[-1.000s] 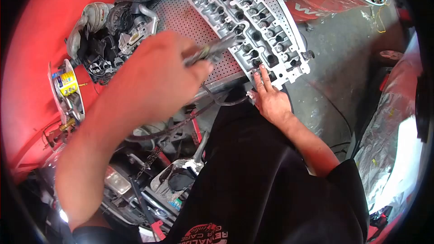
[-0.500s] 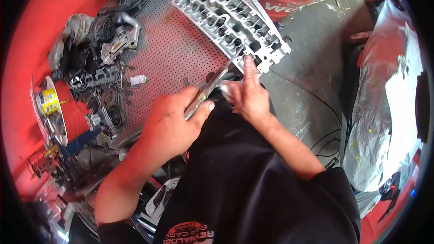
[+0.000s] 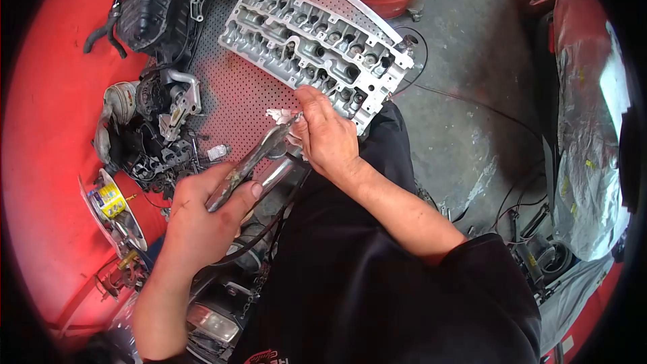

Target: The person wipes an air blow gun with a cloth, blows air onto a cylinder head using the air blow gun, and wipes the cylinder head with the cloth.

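My left hand [image 3: 209, 212] is wrapped round the worn handle of a long metal tool [image 3: 251, 160], whose kind I cannot make out. The tool slants up to the right, and its far end meets my right hand [image 3: 329, 138]. The fingers of that hand are closed over a crumpled white rag [image 3: 278, 116] at the tool's end; part of the rag sticks out to the left. Just beyond my right fingertips lies a silver engine cylinder head [image 3: 369, 87] with rows of round bores, close to my knee.
A perforated red surface [image 3: 226, 94] lies under the cylinder head. Loose engine parts [image 3: 176, 152] are piled at its left, near a black engine part [image 3: 145, 23]. A spool [image 3: 111, 202] stands lower left. Cables cross the concrete floor [image 3: 465, 47] at right, beside a plastic-covered panel [image 3: 586, 155].
My right hand has gone from pointing a finger at the cylinder head to closing on the rag at the tool's end. My view has shifted; both hands now appear further left.
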{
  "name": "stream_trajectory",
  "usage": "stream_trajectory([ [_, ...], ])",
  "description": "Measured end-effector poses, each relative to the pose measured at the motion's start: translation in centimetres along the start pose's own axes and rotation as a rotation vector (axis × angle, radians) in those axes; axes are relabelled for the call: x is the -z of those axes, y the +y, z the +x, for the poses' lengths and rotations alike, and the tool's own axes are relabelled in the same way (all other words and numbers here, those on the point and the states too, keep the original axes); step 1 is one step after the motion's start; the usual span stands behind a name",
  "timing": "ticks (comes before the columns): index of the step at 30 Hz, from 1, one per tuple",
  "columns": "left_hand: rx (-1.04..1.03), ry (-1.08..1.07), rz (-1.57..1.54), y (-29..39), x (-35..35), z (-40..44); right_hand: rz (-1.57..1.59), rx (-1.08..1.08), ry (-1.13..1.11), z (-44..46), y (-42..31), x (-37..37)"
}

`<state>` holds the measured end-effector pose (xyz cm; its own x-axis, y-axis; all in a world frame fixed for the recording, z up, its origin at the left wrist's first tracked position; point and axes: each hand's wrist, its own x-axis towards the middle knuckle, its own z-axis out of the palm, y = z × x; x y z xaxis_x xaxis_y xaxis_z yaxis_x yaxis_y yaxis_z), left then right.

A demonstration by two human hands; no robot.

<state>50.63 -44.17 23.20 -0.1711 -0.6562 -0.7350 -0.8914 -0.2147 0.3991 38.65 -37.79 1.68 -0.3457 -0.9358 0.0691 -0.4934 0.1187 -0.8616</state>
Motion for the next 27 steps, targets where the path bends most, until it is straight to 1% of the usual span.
stream_trajectory([
  [2, -0.079, 0.012, 0.079, 0.4, 0.4, 0.3, 0.004, -0.01, -0.018, 0.2, 0.2, 0.3],
  [3, -0.076, 0.011, 0.087, 1.1, 0.5, 0.3, 0.005, -0.014, -0.04, 0.3, 0.3, 0.4],
  [5, 0.075, -0.034, 0.083, 2.5, 0.9, 0.3, 0.016, -0.035, -0.059, 0.5, 0.2, 0.7],
  [6, 0.078, -0.033, 0.087, 2.3, 0.8, 0.4, 0.022, -0.042, -0.058, 0.7, 0.2, 0.8],
  [7, 0.014, 0.042, 0.185, 1.7, 0.8, 0.4, 0.027, -0.049, -0.057, 0.8, 0.3, 0.8],
  [9, -0.046, 0.113, 0.288, 2.1, 0.8, 0.6, 0.049, -0.053, -0.067, 0.9, 0.3, 1.2],
  [11, -0.038, -0.007, 0.239, 4.0, 1.2, 0.8, 0.07, -0.064, -0.076, 1.0, 0.4, 1.5],
  [15, -0.045, -0.02, 0.309, 5.5, 1.3, 1.1, 0.103, -0.067, -0.073, 1.3, 0.6, 1.8],
  [17, -0.169, 0.017, 0.323, 5.1, 1.2, 1.1, 0.112, -0.069, -0.068, 1.5, 0.7, 1.9],
  [18, -0.17, 0.006, 0.328, 5.2, 1.3, 1.1, 0.124, -0.072, -0.085, 1.5, 0.6, 2.2],
  [20, -0.169, -0.008, 0.343, 5.4, 1.4, 1.3, 0.134, -0.081, -0.101, 1.7, 0.7, 2.4],
  [21, -0.168, -0.016, 0.346, 5.6, 1.4, 1.3, 0.132, -0.056, -0.056, 1.7, 0.8, 2.2],
  [22, -0.116, 0.003, 0.344, 6.0, 1.4, 1.3, 0.13, -0.031, -0.012, 1.7, 0.8, 2.1],
  [23, -0.066, 0.024, 0.342, 6.4, 1.4, 1.3, 0.129, -0.039, -0.011, 1.7, 0.8, 2.1],
  [26, -0.022, -0.016, 0.348, 7.5, 1.6, 1.7, 0.117, -0.047, -0.01, 1.9, 0.7, 2.4],
  [27, -0.023, -0.019, 0.349, 7.9, 1.5, 1.8, 0.13, -0.076, -0.046, 2.0, 0.6, 2.4],
])
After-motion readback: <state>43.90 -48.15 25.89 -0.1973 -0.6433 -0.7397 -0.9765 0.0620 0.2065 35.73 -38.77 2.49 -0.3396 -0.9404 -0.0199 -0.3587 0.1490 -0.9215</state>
